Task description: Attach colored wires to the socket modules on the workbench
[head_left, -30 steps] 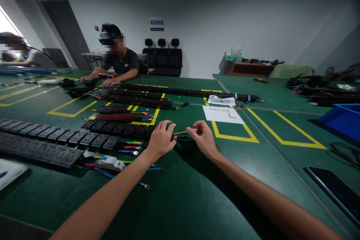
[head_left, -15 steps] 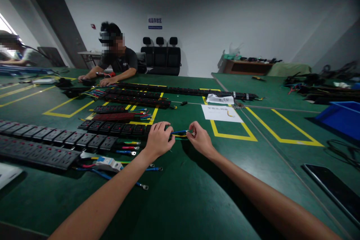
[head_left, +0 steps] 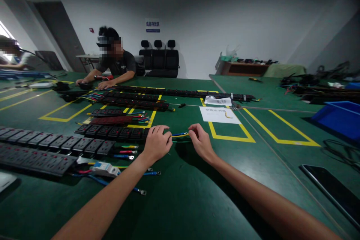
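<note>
Between my two hands stretch blue and yellow wires (head_left: 179,135), with a green one just below. They come from the right end of a black socket strip (head_left: 112,131). My left hand (head_left: 158,142) is closed over that end, its thumb and fingers round the wires; what lies under the palm is hidden. Thumb and forefinger of my right hand (head_left: 200,141) pinch the yellow wire's end, which the fingertips cover. A lug on the blue wire shows just left of those fingertips.
Larger socket strips (head_left: 36,159) with lugged wires lie at left, beside a breaker (head_left: 106,168). Printed sheets (head_left: 219,115) lie beyond my hands. A phone (head_left: 332,187) and blue bin (head_left: 337,120) stand right. A co-worker (head_left: 116,60) sits across the table.
My right fingertips have shifted slightly away from the blue wire's lug, and more of the wires shows between my hands. My left hand stays at the strip's end. The view has tilted slightly.
</note>
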Demonstrator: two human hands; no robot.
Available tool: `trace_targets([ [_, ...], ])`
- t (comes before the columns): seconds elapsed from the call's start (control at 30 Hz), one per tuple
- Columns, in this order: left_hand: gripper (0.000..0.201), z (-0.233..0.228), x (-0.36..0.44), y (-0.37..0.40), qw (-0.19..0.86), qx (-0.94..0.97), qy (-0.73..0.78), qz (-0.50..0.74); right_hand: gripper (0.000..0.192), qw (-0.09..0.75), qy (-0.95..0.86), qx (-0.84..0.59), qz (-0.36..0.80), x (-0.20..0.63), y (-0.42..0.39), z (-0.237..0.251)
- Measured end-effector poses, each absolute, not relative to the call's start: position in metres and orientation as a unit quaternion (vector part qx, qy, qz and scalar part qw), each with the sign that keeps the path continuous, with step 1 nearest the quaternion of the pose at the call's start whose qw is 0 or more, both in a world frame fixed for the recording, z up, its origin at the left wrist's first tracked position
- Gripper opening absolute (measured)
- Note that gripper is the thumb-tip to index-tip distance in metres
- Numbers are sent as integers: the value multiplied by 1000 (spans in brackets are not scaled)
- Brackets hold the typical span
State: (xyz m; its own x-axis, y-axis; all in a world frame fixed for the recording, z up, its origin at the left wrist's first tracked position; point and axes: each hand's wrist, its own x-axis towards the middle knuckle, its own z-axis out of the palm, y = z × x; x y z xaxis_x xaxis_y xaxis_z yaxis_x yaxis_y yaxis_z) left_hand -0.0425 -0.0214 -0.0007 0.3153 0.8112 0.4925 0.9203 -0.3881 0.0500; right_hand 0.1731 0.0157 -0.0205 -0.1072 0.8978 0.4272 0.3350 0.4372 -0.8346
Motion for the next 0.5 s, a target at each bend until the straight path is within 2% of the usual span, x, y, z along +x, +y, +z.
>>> trace_targets([
  [0.3,21,1,-42,-22,124,-807,-534,-220,17,521,-665,-415,337,175,13,-24],
  [0.5,20,0,-44,-21,123,-809,-532,-217,23,495,-682,-426,330,177,22,-32],
])
